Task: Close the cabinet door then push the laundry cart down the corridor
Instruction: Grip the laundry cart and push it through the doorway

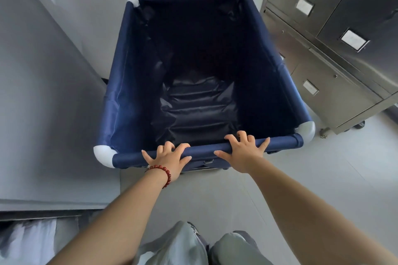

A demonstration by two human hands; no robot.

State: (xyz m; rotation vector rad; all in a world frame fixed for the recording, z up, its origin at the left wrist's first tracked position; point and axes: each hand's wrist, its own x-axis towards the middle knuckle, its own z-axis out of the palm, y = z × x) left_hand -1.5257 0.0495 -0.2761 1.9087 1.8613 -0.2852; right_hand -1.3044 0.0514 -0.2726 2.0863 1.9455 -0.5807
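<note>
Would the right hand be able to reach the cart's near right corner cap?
Probably yes: the right hand grips the near rail beside that corner cap, with only bare rail between.

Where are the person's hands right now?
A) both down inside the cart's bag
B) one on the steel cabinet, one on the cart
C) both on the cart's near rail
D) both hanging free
C: the left hand and the right hand both grip the near rail of the laundry cart, fingers curled over it.
</note>
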